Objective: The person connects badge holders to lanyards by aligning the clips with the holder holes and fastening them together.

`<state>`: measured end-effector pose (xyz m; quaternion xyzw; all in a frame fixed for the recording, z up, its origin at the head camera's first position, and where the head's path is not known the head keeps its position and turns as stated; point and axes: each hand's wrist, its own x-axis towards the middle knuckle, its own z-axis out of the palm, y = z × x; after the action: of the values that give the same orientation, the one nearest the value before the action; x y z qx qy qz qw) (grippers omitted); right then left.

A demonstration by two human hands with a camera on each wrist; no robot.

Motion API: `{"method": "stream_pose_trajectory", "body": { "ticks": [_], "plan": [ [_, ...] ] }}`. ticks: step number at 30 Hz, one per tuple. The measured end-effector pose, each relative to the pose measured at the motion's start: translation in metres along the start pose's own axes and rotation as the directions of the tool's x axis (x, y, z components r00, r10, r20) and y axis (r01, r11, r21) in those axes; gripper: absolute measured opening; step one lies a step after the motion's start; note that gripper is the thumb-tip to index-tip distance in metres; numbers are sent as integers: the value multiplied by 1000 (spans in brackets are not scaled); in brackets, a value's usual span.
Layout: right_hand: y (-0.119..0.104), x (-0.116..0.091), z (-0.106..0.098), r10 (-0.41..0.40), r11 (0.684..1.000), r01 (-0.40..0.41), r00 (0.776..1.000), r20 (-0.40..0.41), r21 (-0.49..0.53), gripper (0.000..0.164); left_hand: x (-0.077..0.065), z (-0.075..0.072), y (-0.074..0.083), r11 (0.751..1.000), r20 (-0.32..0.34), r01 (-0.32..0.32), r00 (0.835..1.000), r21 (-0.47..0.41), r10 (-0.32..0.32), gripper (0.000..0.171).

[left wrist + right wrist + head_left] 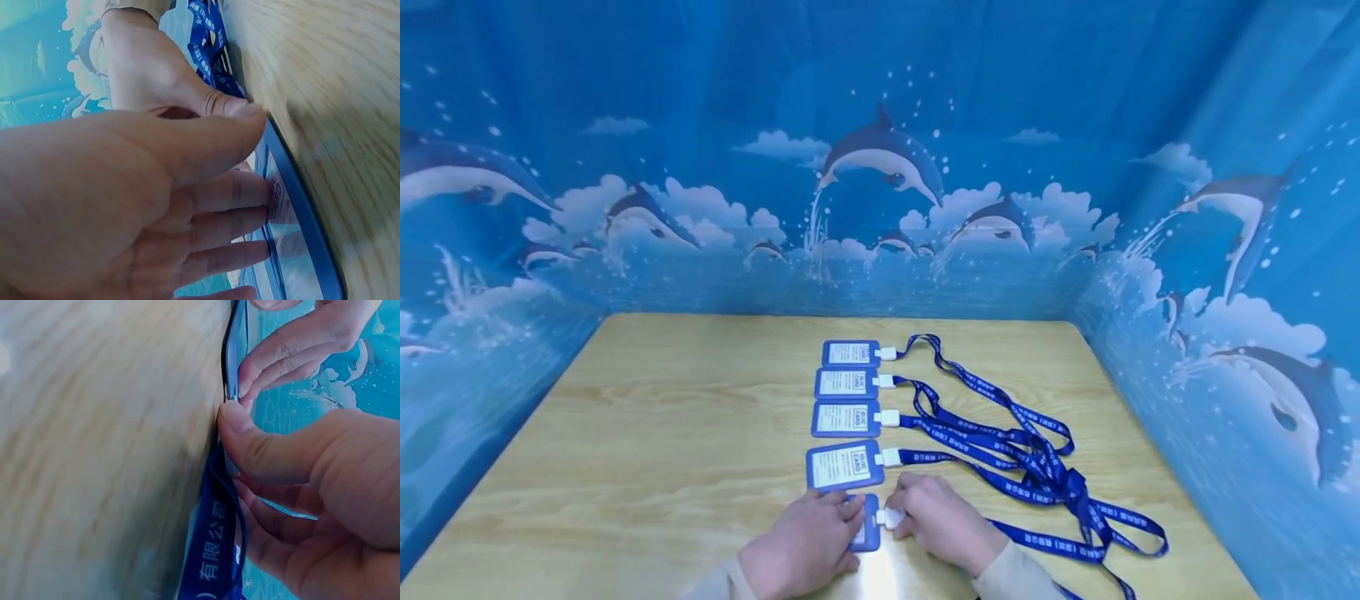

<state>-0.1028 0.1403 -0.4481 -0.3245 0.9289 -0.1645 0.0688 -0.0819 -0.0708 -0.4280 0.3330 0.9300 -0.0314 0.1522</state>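
Observation:
The nearest blue badge holder (871, 533) lies flat on the table, partly covered by my left hand (811, 533). In the left wrist view the left fingers stretch out, with fingertips on the holder's clear face and the thumb by its edge. My right hand (942, 518) pinches the white clip (891, 518) at the holder's right end between thumb and fingers. From that clip a blue lanyard (212, 550) with white lettering runs under the right hand and off to the right.
Several more blue badge holders (846, 464) lie in a column beyond the hands, white clips facing right. Their lanyards (1045, 467) tangle together on the right of the wooden table (662, 433). A blue dolphin-print curtain (760, 283) closes off the back and sides.

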Motion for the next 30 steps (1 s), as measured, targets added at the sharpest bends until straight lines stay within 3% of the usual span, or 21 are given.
{"method": "stream_pose_trajectory", "body": {
  "ticks": [8,12,18,25,30],
  "plan": [
    [-6,-6,6,-36,989,28,998,-52,-144,22,3,9,1,997,17,-18,1000,70,17,53],
    [-9,-1,9,-60,981,46,996,-73,-188,22,2,10,0,994,-16,-11,1000,110,13,52],
    [-15,2,12,-44,987,33,997,-67,-155,24,-4,10,-1,993,-30,-11,999,118,15,53],
    [-16,6,9,-20,990,9,997,-77,-141,25,-5,7,-1,989,-100,-10,995,149,25,54],
    [-14,6,9,3,991,-12,998,-68,-135,26,-3,4,-2,995,-78,-6,997,97,13,56]
  ]
}}
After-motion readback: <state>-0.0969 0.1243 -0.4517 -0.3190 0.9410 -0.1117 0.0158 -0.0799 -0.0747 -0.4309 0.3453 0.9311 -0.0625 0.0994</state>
